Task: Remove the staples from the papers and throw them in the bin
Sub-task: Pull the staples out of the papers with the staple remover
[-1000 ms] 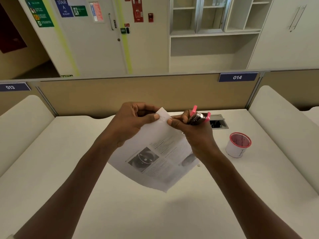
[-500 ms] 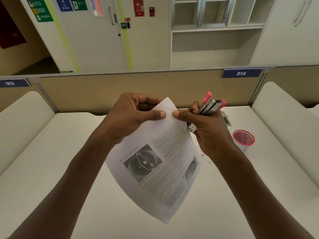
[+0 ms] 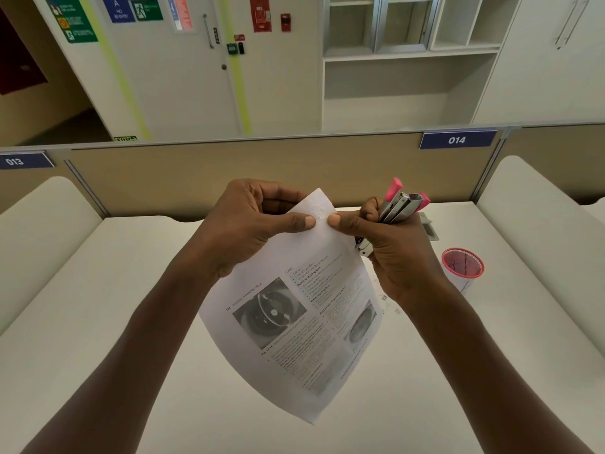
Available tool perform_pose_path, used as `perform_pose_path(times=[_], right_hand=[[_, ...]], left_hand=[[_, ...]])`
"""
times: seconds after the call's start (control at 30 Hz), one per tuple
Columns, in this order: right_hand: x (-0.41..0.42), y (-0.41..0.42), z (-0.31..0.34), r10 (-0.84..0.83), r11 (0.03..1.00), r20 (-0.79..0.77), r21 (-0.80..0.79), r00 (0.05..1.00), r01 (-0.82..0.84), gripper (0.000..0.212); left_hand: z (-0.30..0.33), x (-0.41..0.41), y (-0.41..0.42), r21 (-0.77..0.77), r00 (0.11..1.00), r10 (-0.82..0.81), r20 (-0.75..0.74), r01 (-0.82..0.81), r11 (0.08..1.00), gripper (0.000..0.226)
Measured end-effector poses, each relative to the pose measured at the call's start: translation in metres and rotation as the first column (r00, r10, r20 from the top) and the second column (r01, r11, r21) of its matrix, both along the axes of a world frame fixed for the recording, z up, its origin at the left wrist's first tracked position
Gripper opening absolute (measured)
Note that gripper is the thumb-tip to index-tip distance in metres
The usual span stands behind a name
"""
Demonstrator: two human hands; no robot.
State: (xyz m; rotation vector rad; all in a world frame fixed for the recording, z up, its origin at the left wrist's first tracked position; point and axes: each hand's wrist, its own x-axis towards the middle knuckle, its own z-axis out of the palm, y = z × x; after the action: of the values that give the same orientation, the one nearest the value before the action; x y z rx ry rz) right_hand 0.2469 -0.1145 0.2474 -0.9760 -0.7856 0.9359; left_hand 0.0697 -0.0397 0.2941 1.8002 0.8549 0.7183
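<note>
The white desk fills the lower half of the frame, and above it, at centre, hangs one printed paper, held by its top corner so the rest droops toward the bottom of the frame; whether a second sheet lies behind it I cannot tell. Two hands hold that corner. The left hand, left of centre, pinches the corner between thumb and curled fingers, and the right hand, just right of centre, presses its thumb on the same corner a little apart from the left thumb, while its other fingers are wrapped round one pink-and-metal stapler that sticks up toward the upper right. One small bin, white with a pink liner, stands on the desk at the right of the frame, well apart from the paper. Between the thumbs the corner looks dimpled and pricked, and I can make out no staple there, so my judgement is that this corner's staple is either already out or nearly so. A few tiny bits, perhaps three and too small to name surely, lie on the desk below the right wrist; if they are pulled staples, they are yet to go into the bin.
</note>
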Motion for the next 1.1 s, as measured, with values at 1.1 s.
perform_pose_path(times=[1.1], right_hand=[[0.039, 0.011, -0.216, 0.403, 0.630, -0.020, -0.719, 0.915, -0.293, 0.049]], left_hand=[[-0.195, 0.009, 0.173, -0.052, 0.798, 0.175, -0.577, -0.249, 0.967, 0.034]])
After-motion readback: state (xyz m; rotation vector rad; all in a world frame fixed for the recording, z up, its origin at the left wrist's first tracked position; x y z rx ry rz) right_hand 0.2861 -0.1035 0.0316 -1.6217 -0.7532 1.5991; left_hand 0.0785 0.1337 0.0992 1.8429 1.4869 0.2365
